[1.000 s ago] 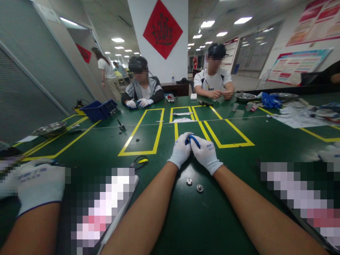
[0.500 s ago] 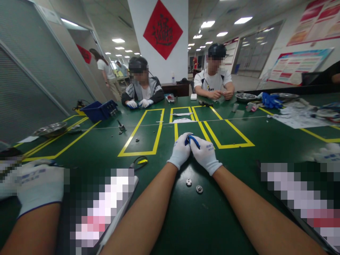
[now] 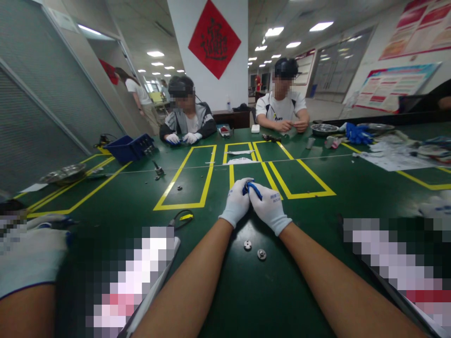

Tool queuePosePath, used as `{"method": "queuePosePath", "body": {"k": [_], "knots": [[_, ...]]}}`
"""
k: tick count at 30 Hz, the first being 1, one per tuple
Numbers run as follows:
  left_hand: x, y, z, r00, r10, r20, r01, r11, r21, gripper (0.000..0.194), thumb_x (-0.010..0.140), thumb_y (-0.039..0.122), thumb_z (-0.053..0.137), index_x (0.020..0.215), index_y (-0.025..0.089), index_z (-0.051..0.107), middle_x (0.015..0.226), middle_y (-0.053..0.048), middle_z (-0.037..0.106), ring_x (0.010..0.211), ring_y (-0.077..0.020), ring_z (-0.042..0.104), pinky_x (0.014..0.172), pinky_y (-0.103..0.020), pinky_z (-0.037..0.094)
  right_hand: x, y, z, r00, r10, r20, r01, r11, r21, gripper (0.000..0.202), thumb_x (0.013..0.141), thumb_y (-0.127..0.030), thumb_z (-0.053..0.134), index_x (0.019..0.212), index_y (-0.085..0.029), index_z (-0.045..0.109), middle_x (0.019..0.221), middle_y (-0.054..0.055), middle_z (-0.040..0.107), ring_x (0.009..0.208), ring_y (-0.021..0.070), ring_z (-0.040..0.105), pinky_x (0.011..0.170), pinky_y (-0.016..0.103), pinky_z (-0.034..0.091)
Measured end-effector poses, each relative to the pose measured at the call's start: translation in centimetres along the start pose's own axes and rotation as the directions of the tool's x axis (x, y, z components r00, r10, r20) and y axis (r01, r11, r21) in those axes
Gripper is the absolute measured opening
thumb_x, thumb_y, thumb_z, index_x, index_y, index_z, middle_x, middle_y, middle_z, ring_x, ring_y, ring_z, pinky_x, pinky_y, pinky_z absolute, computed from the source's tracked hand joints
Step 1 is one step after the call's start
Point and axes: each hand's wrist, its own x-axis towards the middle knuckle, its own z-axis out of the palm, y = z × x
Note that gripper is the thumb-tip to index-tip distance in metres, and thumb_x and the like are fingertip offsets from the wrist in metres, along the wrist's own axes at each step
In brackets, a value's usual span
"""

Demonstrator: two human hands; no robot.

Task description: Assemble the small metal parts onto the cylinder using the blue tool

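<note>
My left hand (image 3: 237, 206) and my right hand (image 3: 268, 205) wear white gloves with blue-coated fingers. They meet above the green table, fingertips pressed together. Whatever lies between the fingers is too hidden to make out. Two small round metal discs (image 3: 247, 245), each with a raised centre, lie apart on the tabletop nearer to me, between my forearms.
Yellow tape (image 3: 179, 206) marks rectangles on the table. A blue bin (image 3: 121, 149) and a metal dish (image 3: 65, 172) stand at the left, papers (image 3: 387, 155) at the right. A co-worker's gloved hand (image 3: 31, 256) is at my left; two people sit opposite.
The view has shifted slightly. My hands stay together, with the fingers a little differently bent. The co-worker's gloved hand at the left has moved further left.
</note>
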Motion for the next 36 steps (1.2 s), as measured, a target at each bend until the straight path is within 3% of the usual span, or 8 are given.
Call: {"method": "queuePosePath", "body": {"k": [19, 36], "knots": [[0.03, 0.28, -0.16, 0.999, -0.04, 0.007, 0.04, 0.999, 0.02, 0.034, 0.086, 0.013, 0.059, 0.118, 0.022, 0.067, 0.12, -0.007, 0.073, 0.114, -0.0223, 0.066, 0.107, -0.038, 0.051, 0.33, 0.12, 0.16, 0.999, 0.031, -0.035, -0.029, 0.999, 0.045, 0.03, 0.1, -0.032, 0.048, 0.109, -0.021, 0.074, 0.102, 0.007, 0.079, 0.092, 0.0221, 0.074, 0.086, 0.031, 0.055], [0.02, 0.02, -0.08, 0.999, -0.037, -0.007, 0.037, 0.999, 0.003, 0.031, 0.087, 0.015, 0.06, 0.116, 0.02, 0.069, 0.118, -0.008, 0.074, 0.112, -0.0222, 0.067, 0.105, -0.037, 0.052, -0.25, -0.27, 0.03, 0.999, -0.028, -0.043, 0.024, 0.995, -0.094, 0.029, 0.1, -0.032, 0.048, 0.101, -0.021, 0.075, 0.092, 0.007, 0.079, 0.083, 0.022, 0.073, 0.077, 0.03, 0.052]]}}
